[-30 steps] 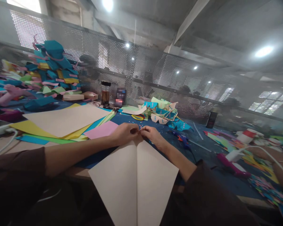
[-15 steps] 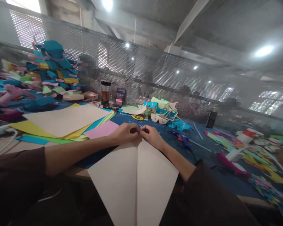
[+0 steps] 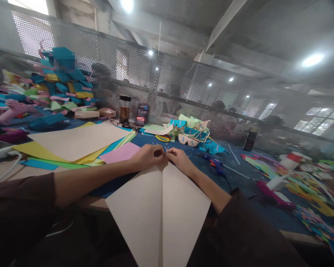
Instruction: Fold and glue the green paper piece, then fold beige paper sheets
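A large cream paper sheet, folded with two flaps meeting along a middle seam, hangs over the table's front edge toward me. Its narrow far tip is pinched between the fingers of my left hand and my right hand, which are close together. Both hands are closed, and the tip itself is mostly hidden by the fingers. Just left of my left hand lies a pink paper sheet. Beyond the hands are yellow-handled scissors, and right of my right hand rests a blue glue gun.
Stacked cream paper and coloured sheets lie at left, near a tall pile of blue paper pieces. A jar and dotted paper shapes stand by the mesh partition. Right are a purple glue gun and paper strips.
Almost nothing differs. Both hands keep their pinch on the paper's tip, and the folded sheet has shifted only very slightly.
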Action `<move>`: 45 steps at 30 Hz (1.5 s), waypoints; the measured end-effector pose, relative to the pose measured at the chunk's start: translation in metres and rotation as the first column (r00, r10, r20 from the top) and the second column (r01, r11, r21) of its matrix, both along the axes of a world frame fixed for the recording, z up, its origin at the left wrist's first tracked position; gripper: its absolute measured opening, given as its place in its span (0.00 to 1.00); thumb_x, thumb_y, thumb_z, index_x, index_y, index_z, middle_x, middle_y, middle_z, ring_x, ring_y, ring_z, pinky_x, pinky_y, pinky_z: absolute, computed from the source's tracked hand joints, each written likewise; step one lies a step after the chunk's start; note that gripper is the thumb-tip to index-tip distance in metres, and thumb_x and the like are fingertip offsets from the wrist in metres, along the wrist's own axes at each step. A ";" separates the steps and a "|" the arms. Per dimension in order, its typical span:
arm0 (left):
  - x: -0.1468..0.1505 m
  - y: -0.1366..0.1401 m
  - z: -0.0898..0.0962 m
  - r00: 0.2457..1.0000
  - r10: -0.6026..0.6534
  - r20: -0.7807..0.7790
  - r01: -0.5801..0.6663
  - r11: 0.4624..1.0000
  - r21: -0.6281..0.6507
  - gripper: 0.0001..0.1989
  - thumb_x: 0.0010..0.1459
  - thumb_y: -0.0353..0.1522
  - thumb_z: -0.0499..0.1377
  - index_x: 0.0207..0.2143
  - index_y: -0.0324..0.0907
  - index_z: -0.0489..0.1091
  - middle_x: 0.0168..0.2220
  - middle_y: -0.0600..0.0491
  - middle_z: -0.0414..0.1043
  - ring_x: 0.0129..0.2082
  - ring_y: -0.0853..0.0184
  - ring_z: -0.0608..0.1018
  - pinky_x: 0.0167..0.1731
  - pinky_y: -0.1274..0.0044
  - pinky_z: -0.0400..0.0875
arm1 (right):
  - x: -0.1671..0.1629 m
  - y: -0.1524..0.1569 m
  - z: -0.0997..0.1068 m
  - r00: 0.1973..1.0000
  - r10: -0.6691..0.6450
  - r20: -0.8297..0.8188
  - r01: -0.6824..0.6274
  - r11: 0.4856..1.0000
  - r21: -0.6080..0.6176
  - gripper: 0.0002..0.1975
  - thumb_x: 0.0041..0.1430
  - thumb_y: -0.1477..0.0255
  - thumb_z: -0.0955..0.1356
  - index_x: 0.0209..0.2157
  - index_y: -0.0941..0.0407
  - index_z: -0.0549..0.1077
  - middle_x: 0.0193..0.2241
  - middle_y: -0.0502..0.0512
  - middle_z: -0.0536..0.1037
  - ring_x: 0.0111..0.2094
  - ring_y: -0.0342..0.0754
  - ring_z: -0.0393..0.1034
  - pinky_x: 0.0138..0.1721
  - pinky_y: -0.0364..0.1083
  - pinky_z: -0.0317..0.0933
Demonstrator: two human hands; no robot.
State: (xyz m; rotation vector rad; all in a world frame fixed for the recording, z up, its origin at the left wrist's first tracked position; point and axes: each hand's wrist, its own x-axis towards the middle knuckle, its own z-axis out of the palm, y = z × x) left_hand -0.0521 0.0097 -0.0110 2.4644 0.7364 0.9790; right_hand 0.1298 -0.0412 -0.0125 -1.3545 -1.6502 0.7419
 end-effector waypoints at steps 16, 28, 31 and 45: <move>0.000 0.000 0.004 1.000 -0.014 0.006 0.015 0.990 -0.141 0.09 0.54 0.34 0.56 0.30 0.40 0.74 0.27 0.55 0.75 0.29 0.66 0.74 0.28 0.78 0.64 | 0.001 -0.003 -0.003 0.989 -0.025 0.149 0.002 0.988 0.156 0.10 0.57 0.64 0.66 0.33 0.57 0.72 0.30 0.51 0.76 0.33 0.47 0.68 0.38 0.45 0.60; 0.000 -0.003 0.004 1.000 -0.022 0.006 0.022 0.996 -0.081 0.06 0.53 0.32 0.56 0.27 0.40 0.72 0.24 0.57 0.71 0.26 0.68 0.72 0.27 0.79 0.61 | 0.000 0.000 -0.005 0.995 0.031 0.096 -0.046 0.987 0.153 0.06 0.54 0.68 0.65 0.30 0.56 0.71 0.28 0.48 0.73 0.31 0.45 0.66 0.36 0.44 0.59; 0.000 -0.003 0.003 0.999 -0.033 0.008 0.034 0.998 -0.057 0.07 0.53 0.32 0.56 0.27 0.40 0.72 0.24 0.57 0.71 0.26 0.68 0.72 0.27 0.79 0.61 | -0.001 -0.002 -0.003 0.997 0.041 0.068 -0.049 0.992 0.116 0.07 0.53 0.68 0.65 0.31 0.56 0.71 0.27 0.48 0.72 0.30 0.45 0.65 0.34 0.43 0.58; 0.001 0.007 0.000 0.999 -0.030 -0.012 0.027 0.980 -0.197 0.10 0.54 0.36 0.57 0.28 0.40 0.74 0.26 0.55 0.74 0.29 0.65 0.74 0.28 0.77 0.63 | 0.002 -0.003 0.000 0.999 -0.030 0.038 0.027 0.997 0.070 0.13 0.55 0.60 0.69 0.32 0.57 0.73 0.28 0.50 0.76 0.32 0.46 0.68 0.36 0.44 0.59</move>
